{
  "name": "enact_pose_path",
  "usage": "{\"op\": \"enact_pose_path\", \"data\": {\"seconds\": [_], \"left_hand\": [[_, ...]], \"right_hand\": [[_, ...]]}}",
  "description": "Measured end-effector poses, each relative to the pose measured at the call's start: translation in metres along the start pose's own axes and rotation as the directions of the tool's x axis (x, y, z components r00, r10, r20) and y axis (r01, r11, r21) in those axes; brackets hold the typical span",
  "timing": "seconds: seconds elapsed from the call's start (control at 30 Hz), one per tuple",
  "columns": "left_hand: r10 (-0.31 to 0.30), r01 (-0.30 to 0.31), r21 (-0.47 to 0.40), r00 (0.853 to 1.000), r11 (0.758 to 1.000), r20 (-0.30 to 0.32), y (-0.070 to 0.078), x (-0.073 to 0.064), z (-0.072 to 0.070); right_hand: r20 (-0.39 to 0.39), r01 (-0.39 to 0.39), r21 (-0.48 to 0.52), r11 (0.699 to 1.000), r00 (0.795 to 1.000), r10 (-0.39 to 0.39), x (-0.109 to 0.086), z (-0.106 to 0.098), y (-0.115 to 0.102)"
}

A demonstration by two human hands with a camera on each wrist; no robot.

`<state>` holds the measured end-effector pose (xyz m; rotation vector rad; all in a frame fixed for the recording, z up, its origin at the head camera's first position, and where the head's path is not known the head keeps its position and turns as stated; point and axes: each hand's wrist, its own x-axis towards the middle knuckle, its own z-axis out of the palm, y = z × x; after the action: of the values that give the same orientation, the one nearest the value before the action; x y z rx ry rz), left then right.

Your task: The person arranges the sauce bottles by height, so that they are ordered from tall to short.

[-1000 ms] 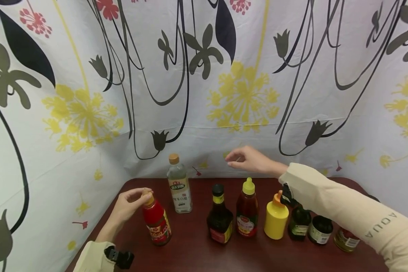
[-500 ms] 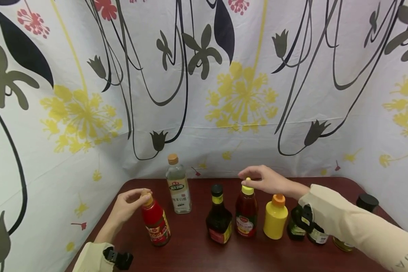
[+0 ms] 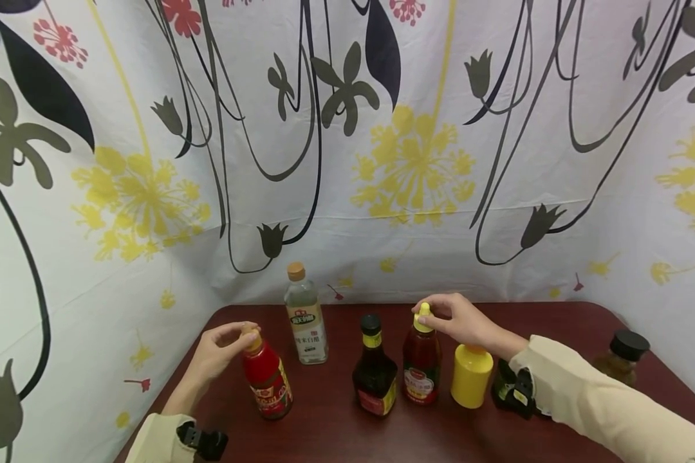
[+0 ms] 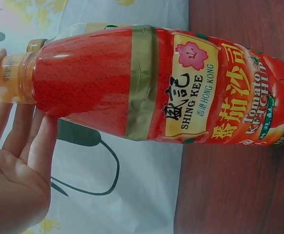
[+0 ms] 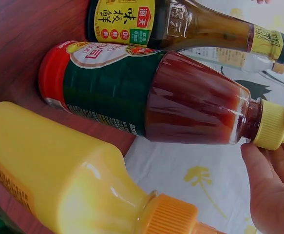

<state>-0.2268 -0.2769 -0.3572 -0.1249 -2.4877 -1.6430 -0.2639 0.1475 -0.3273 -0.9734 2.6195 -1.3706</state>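
Observation:
My left hand pinches the orange cap of a red tomato ketchup bottle, which stands on the table at the left. In the left wrist view the label of this ketchup bottle reads "SHING KEE Tomato KETCHUP", with thumb and fingers round the cap. My right hand holds the yellow pointed cap of a dark red sauce bottle, standing right of the middle. Up close in the right wrist view, my thumb and fingers are at the yellow cap.
Beside the sauce bottle stand a dark soy sauce bottle and a yellow squeeze bottle. A clear vinegar bottle stands behind the ketchup. My right sleeve partly covers several jars, among them a black-lidded jar. A patterned cloth hangs behind the table.
My right hand has come down from above the back edge, moving right and nearer, and now holds the sauce bottle's yellow cap. The left hand stays on the ketchup bottle's cap.

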Motion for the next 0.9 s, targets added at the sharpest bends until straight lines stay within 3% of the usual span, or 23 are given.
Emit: {"op": "enact_pose_path", "data": {"seconds": [0.47, 0.9], "left_hand": [[0.033, -0.033, 0.051, 0.999, 0.998, -0.007, 0.007, -0.004, -0.001], [0.079, -0.08, 0.044, 0.996, 0.996, 0.037, 0.017, -0.006, 0.002]], "right_hand": [[-0.004, -0.001, 0.08, 0.997, 1.0, 0.002, -0.001, 0.003, 0.004], [-0.008, -0.012, 0.115, 0.993, 1.0, 0.013, -0.002, 0.004, 0.006]]}}
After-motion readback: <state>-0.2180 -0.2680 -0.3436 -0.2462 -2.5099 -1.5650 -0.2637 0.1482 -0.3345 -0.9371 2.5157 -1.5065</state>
